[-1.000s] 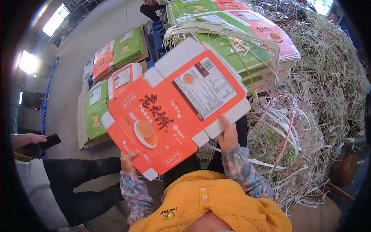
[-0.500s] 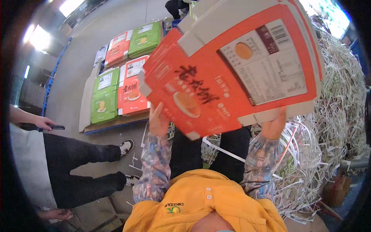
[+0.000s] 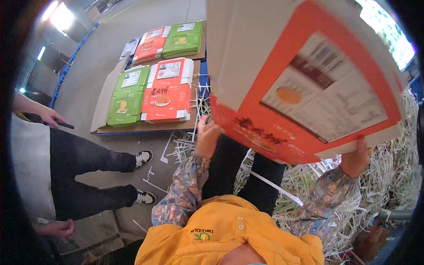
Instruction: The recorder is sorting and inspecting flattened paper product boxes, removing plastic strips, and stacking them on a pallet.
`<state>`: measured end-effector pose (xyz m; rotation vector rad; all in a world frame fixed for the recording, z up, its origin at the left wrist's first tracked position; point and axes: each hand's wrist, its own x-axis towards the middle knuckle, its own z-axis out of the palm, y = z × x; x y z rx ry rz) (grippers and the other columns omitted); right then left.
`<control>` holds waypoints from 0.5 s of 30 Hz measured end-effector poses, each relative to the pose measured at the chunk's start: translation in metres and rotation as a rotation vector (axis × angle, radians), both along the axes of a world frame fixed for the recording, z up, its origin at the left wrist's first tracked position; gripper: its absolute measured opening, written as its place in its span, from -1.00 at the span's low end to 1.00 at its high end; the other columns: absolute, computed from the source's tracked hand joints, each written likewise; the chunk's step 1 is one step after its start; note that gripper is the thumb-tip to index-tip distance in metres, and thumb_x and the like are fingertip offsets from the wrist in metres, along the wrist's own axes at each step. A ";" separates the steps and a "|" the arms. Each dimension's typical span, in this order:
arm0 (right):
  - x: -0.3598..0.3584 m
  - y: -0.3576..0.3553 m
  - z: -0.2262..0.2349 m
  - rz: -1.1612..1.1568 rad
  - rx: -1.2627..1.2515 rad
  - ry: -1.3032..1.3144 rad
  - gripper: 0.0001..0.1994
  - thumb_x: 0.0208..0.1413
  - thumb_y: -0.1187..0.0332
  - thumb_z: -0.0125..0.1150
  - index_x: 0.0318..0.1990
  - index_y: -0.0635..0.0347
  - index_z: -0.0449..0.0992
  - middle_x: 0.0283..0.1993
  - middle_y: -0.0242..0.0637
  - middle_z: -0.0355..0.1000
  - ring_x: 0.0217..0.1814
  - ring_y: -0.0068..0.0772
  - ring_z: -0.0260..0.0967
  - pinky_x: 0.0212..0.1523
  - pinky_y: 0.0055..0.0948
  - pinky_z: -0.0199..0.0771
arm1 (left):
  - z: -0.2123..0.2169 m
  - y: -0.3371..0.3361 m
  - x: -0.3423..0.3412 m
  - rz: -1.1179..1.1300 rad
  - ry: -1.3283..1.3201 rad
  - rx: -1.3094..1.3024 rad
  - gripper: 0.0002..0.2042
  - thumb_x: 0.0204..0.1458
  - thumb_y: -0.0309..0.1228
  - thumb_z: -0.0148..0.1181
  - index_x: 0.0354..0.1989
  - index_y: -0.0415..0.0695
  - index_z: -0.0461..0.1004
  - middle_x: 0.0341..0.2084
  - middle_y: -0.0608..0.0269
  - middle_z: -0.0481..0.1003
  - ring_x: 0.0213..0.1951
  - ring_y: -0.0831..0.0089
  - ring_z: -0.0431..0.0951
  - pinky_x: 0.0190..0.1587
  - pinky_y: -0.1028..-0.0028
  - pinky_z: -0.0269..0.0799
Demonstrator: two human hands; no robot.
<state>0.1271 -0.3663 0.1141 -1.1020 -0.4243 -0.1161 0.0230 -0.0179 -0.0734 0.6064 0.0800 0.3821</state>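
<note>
A large stack of flat red-and-white printed cartons (image 3: 274, 117), or one thick flattened carton, is held up before me, tilted and slightly blurred. How many layers it has I cannot tell. At its lower left corner my left hand (image 3: 208, 138) is closed on the edge, the fingertips partly hidden. My right hand (image 3: 356, 158) grips the lower right edge, thumb on the white flap and fingers behind the board.
On a low pallet at left lie a pile of flat red cartons (image 3: 164, 102) and piles of flat green cartons (image 3: 126, 106). Shredded paper strips (image 3: 384, 172) heap up at right. A person (image 3: 35, 163) stands at left, holding a dark object (image 3: 65, 125).
Both hands have moved right with the red carton board, which has tipped so its lower printed panel is foreshortened. The red pile on the pallet is now uncovered.
</note>
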 end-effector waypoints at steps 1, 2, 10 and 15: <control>0.004 -0.005 -0.007 -0.003 -0.005 -0.006 -0.49 0.01 0.40 0.05 0.13 0.21 0.05 0.12 -0.17 0.13 0.12 -0.22 0.14 0.10 -0.18 0.15 | 0.004 0.011 0.001 0.213 0.221 0.095 -0.49 -0.07 -0.48 0.03 0.10 -0.12 0.04 -0.01 0.16 0.22 -0.02 0.35 0.28 -0.03 0.36 0.24; 0.006 -0.002 -0.008 -0.044 0.009 0.007 -0.49 0.00 0.42 0.06 0.12 0.22 0.06 0.10 -0.18 0.15 0.10 -0.22 0.15 0.09 -0.19 0.18 | 0.010 0.023 -0.002 0.432 0.448 0.191 -0.45 -0.08 -0.43 0.06 0.12 -0.18 0.01 0.01 0.10 0.19 0.01 0.35 0.25 0.00 0.34 0.21; 0.009 0.013 -0.001 -0.056 -0.030 -0.064 -0.46 -0.13 0.41 0.21 0.04 0.31 0.17 -0.03 -0.20 0.29 -0.04 -0.30 0.28 0.00 -0.33 0.27 | 0.177 0.037 0.014 0.235 -0.396 0.713 -0.35 -0.04 -0.17 0.06 0.15 -0.22 -0.05 0.07 0.14 0.11 0.13 0.34 0.08 0.14 0.34 -0.05; 0.008 0.020 0.004 -0.050 -0.135 -0.070 -0.50 -0.02 0.39 0.09 0.09 0.31 0.09 0.04 -0.17 0.21 0.02 -0.29 0.22 0.02 -0.32 0.25 | 0.205 0.006 0.017 0.099 -0.311 0.957 -0.59 0.00 -0.40 0.07 0.00 -0.18 0.11 -0.13 0.28 0.25 -0.05 0.55 0.23 -0.07 0.55 0.21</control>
